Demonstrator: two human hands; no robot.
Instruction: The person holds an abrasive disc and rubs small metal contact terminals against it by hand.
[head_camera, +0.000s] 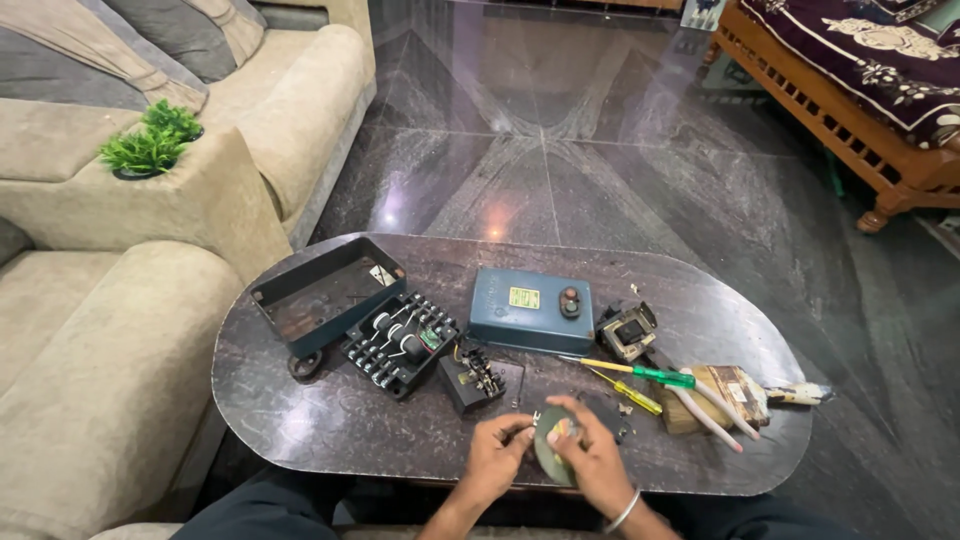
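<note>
My left hand (497, 452) pinches a small metal part (535, 418) between thumb and fingers at the near edge of the dark oval table (300, 420). My right hand (590, 455), with a bangle on the wrist, grips a round greyish disc-shaped piece (553, 448) beside it. Just beyond my hands lies a small black terminal block (472, 377). A blue box cover (531, 309) with a small label and a dark knob lies further back.
On the table's left are an empty dark metal case (326, 293) and a black component board (398, 341). To the right lie a green-handled screwdriver (640, 373), a yellow one (630, 393), a small relay-like unit (629, 330) and a wooden block (722, 396). Beige sofas stand left, a wooden bench far right.
</note>
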